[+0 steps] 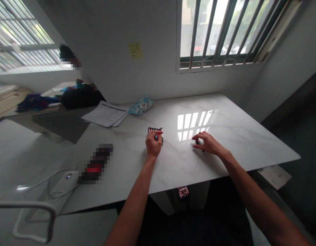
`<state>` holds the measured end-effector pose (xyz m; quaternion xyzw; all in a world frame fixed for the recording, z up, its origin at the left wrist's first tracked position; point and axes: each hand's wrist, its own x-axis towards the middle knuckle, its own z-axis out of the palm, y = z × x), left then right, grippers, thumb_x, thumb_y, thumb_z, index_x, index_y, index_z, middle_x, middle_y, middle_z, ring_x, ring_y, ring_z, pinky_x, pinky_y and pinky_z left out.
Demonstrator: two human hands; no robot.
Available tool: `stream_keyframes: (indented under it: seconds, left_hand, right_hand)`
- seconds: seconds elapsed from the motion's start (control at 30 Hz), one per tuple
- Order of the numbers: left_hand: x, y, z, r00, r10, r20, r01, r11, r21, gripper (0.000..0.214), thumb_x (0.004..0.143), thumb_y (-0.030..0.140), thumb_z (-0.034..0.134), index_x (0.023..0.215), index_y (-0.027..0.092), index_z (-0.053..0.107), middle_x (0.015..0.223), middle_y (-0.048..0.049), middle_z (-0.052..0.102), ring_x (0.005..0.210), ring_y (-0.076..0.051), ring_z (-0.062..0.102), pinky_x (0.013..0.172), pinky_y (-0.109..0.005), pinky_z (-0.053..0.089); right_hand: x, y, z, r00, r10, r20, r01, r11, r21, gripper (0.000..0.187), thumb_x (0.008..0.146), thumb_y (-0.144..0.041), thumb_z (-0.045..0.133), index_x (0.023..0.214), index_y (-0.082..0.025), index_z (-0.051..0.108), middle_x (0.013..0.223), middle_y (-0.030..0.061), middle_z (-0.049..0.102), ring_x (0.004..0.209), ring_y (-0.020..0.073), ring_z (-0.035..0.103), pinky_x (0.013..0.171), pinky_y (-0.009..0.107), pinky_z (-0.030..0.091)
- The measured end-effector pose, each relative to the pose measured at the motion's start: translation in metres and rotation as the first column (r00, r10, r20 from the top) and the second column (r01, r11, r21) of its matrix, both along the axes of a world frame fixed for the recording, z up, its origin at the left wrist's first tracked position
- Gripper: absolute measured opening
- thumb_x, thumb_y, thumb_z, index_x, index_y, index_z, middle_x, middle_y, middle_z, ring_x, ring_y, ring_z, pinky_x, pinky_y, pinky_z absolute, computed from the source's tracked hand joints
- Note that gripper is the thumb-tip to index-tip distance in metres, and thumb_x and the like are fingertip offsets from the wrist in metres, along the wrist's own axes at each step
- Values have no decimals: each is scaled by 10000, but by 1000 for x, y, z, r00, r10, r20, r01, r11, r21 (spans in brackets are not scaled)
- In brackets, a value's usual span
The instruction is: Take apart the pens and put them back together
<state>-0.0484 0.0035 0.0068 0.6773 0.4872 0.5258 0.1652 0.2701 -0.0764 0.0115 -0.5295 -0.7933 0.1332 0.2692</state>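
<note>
On the marble-patterned table (173, 164), a tight row of slim pens (155, 128), red and black with shiny tips, lies just beyond my left hand (153, 145). Its fingers are curled together in front of the row, and a small dark, bluish piece, apparently a pen, shows between them. To the right, my right hand (207, 143) rests low over the tabletop with thumb and fingers bent around a thin dark pen (203, 151). The fingers hide most of that pen. A gap of bare tabletop lies between the two hands.
Stacked printed papers (106, 113) and a blue-white soft packet (141, 106) lie along the wall. At left are a blurred dark object (96, 164), a white device with a cable (68, 179) and a white metal frame (52, 218). A patterned phone-like item (183, 192) is below the front edge.
</note>
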Motion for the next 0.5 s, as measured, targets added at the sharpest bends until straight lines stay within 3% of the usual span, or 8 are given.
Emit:
stream_keyframes:
  seconds: [0.1,0.2,0.5]
  left_hand:
    - [1,0,-1,1000,-5,-7,5,1000,10,185,865,137,589,882,244,739,982,-50,731,998,-234,667,948,-379,530]
    - [1,-1,0,1000,-13,-18,13,1000,15,181,868,143,590,894,241,740,989,-52,732,1000,-234,665,958,-382,526]
    - [3,-5,4,999,-26,-24,27,999,27,183,874,147,590,888,236,750,992,-57,719,982,-227,667,917,-367,540]
  right_hand:
    - [10,-4,8,1000,-2,6,2,1000,-9,543,806,-269,807,1330,-284,666,1211,75,717,1126,303,591,1000,477,517]
    - [15,-5,13,1000,-1,26,3,999,-45,680,769,-206,793,1418,-292,608,1282,78,696,1189,316,568,1049,495,509]
    - [17,3,2,999,36,3,-35,997,-67,602,790,-204,774,1375,-286,657,1223,63,737,1144,308,605,1030,498,521]
